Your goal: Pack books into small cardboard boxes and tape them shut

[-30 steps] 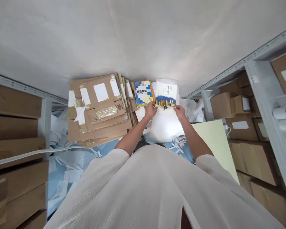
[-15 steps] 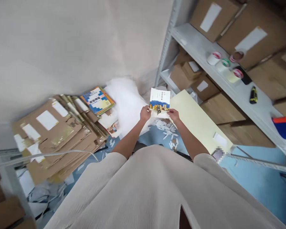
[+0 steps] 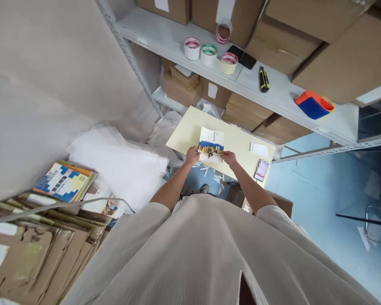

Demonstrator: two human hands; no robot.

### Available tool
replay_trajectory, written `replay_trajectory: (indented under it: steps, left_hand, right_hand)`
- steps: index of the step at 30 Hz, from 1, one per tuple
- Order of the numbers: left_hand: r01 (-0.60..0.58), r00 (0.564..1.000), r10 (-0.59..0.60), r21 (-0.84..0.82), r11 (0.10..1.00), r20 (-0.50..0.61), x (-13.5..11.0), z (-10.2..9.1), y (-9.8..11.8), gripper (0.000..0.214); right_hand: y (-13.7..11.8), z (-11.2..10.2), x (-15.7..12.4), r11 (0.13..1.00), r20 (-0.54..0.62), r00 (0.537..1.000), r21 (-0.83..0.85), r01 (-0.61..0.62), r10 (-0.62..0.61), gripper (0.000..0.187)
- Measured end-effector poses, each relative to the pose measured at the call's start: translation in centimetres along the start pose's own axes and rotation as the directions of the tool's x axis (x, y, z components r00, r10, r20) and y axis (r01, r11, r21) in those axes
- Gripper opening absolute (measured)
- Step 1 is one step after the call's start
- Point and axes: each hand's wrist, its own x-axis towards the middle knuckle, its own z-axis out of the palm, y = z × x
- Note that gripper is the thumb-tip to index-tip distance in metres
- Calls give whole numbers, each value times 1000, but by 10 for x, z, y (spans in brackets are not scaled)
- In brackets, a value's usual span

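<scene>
A book (image 3: 211,142) with a white cover, a blue band and a yellow city skyline is held out in front of my body. My left hand (image 3: 192,155) grips its lower left edge, and my right hand (image 3: 230,158) pinches the lower right edge. Both hands are closed, their thumbs on the cover side. Behind and below the book lies a pale yellow tabletop (image 3: 180,135). On its right part rest a white paper (image 3: 259,149) and a phone (image 3: 260,170), partly blurred out.
A metal shelf (image 3: 165,42) behind the table carries cardboard boxes (image 3: 282,46), tape rolls (image 3: 208,54), a black-and-yellow cutter (image 3: 263,79) and an orange-blue item (image 3: 314,104). On the left are white sheeting (image 3: 120,161), colourful books (image 3: 63,181) and flattened cartons (image 3: 47,250). A cable (image 3: 51,206) crosses there.
My view and body have turned right, so the table now lies behind the book and the cartons have shifted left. Both hands keep hold of the book.
</scene>
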Motion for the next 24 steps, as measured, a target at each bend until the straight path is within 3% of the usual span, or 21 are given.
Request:
replay_trajectory:
  steps: [5, 9, 15, 20, 24]
  left_hand:
    - [9, 989, -18, 61, 998, 149, 32, 23, 22, 28]
    - [-51, 971, 29, 88, 995, 236, 63, 31, 32, 30]
    - [-126, 964, 77, 185, 975, 255, 102, 33, 33, 51]
    - [-192, 925, 132, 138, 972, 357, 123, 41, 38, 58]
    - [-231, 894, 157, 131, 964, 419, 126, 51, 41, 59]
  right_hand:
    - [16, -12, 19, 996, -86, 993, -26, -88, 85, 24]
    - [16, -13, 37, 990, -153, 978, -12, -143, 140, 27]
    - [18, -9, 54, 971, -263, 938, -15, -237, 225, 43]
    - [23, 0, 63, 967, -250, 934, 28, -255, 254, 53]
    - [22, 3, 74, 969, -237, 942, 127, -213, 239, 58]
